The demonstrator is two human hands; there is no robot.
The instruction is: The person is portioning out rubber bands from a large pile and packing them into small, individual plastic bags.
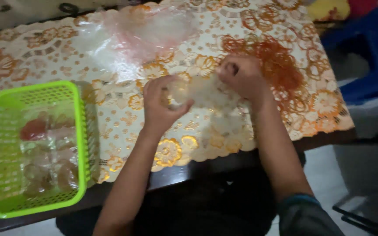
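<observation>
A small clear plastic bag [202, 94] is being held just above the middle of the table, stretched between both hands. The left hand [160, 105] is pinching its left end, thumb and fingers closed on the film, while the right hand [241, 76] is curling shut over its right end; what is inside is too blurred to tell. On the near left, a green basket [5, 131] is already holding several filled, closed clear packets [49, 153], so by the look of it a good part of the work is done. At the far side, a loose heap of clear and pinkish bags [145, 30] is lying on the floral tablecloth [311, 100], seemingly still waiting.
</observation>
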